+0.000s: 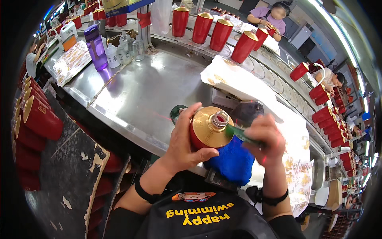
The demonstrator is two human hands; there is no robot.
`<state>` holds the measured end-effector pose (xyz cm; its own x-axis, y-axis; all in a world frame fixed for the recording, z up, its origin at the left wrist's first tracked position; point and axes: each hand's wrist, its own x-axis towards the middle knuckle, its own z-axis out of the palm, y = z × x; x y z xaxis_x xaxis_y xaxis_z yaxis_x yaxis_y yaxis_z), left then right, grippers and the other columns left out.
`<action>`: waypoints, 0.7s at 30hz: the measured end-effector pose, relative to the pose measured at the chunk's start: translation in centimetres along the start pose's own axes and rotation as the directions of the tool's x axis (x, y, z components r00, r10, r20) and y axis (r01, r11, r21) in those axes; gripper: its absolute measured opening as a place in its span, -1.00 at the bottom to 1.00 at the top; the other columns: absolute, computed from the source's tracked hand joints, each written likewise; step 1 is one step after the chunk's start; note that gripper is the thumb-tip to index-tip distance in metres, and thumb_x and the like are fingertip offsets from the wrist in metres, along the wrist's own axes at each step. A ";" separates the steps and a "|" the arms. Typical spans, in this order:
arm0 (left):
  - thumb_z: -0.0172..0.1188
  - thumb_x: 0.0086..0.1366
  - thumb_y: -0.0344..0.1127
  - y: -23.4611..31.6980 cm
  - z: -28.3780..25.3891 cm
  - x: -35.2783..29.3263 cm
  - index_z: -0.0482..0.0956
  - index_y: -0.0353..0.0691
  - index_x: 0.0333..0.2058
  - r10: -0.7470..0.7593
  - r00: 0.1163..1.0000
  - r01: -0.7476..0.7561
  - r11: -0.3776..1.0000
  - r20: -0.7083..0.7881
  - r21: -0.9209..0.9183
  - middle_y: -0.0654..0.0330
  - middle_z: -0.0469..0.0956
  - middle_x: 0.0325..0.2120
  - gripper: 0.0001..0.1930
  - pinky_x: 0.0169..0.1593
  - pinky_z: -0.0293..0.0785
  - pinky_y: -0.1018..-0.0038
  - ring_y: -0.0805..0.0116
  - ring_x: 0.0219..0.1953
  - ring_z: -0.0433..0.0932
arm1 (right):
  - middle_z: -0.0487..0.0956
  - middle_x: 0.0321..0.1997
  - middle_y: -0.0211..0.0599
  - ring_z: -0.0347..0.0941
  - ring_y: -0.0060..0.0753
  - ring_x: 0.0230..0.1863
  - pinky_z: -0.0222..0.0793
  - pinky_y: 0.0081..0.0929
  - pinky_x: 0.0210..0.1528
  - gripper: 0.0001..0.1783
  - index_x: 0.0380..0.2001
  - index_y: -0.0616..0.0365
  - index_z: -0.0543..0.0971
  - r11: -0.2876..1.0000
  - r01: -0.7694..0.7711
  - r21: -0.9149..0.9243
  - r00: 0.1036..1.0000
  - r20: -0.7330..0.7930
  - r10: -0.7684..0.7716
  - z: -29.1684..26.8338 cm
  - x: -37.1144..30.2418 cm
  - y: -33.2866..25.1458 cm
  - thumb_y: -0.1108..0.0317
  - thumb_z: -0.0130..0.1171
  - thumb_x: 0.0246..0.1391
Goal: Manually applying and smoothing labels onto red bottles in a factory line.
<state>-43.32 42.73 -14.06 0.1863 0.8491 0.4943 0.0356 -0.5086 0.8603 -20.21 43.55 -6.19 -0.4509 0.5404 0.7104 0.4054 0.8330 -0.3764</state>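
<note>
Over the near edge of the metal worktop (159, 79), just in front of the person's apron, a red-and-gold bottle (205, 134) is held with its glass mouth (220, 118) uncapped. The mouth points up toward the viewer, leaning slightly to the right and away from the person. Its long axis is strongly foreshortened, running from the mouth down and a little leftward to a base that is hidden; whether the base is supported cannot be determined.

The left hand (181, 137) is wrapped round the bottle, fingers on its left side and thumb across the near side of the gold shoulder. The right hand (266, 137), blurred, is clenched on a green tool (241, 134), its tip at the right of the neck; actual contact is not confirmed.

Assessment: the step in hand appears to be working the tool at the neck and shoulder. Good practice would be a firm left grip, thumb clear of the tool's path, with light, even pressure that spares the glass rim and gold finish.

A blue cloth (232, 163) lies just below and to the right of the bottle. Beyond, more red bottles (221, 35) stand along a conveyor (274, 81); a purple drinking bottle (95, 48) stands at the worktop's far left.
</note>
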 end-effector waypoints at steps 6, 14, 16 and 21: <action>0.38 -0.01 -0.25 1.3 -1.0 0.8 -0.33 -0.21 0.38 0.029 0.997 -0.009 0.959 0.068 -0.282 -0.07 0.15 0.26 0.16 0.32 0.11 0.27 0.14 0.29 0.21 | 0.49 -0.38 -0.36 0.39 -0.27 -0.37 0.29 -0.33 -0.28 -0.61 -0.33 0.05 0.63 0.982 0.122 -0.144 0.992 0.056 -0.115 -0.7 0.8 -2.6 0.35 0.42 -0.39; 0.49 -0.09 -0.20 1.9 -0.9 0.5 0.07 -0.28 0.26 0.205 0.979 -0.202 0.961 0.004 0.190 -0.06 0.35 0.08 -0.01 0.23 0.23 0.18 0.03 0.12 0.37 | 0.48 -0.41 -0.38 0.34 -0.27 -0.43 0.23 -0.35 -0.35 -0.62 -0.37 0.05 0.64 0.986 0.129 0.107 0.976 0.163 -0.145 0.1 1.0 -4.1 0.40 0.43 -0.45; 0.49 -0.09 -0.14 1.9 -0.8 0.7 0.15 -0.28 0.20 0.465 0.885 -0.401 0.791 -0.027 0.462 -0.05 0.39 0.04 -0.08 0.23 0.21 0.04 -0.03 0.06 0.40 | 0.48 -0.41 -0.38 0.34 -0.27 -0.44 0.23 -0.33 -0.35 -0.62 -0.38 0.05 0.64 0.980 0.125 0.155 0.983 0.111 -0.143 0.4 1.0 -4.7 0.41 0.43 -0.44; 0.46 -0.08 -0.20 1.7 -0.5 -0.6 0.36 -0.13 0.05 0.596 0.800 -0.451 0.671 -0.065 0.588 0.08 0.47 -0.13 -0.31 0.23 0.19 -0.06 -0.01 0.05 0.38 | 0.47 -0.42 -0.38 0.33 -0.28 -0.43 0.24 -0.34 -0.34 -0.64 -0.35 0.06 0.64 0.992 0.112 0.065 0.992 0.056 -0.115 0.6 1.0 -4.4 0.41 0.44 -0.38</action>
<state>-43.83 41.43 -12.85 0.1063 0.3860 0.9164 0.5174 -0.8085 0.2805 -22.92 40.51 -4.16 -0.5383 0.4466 0.7147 0.2999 0.8940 -0.3328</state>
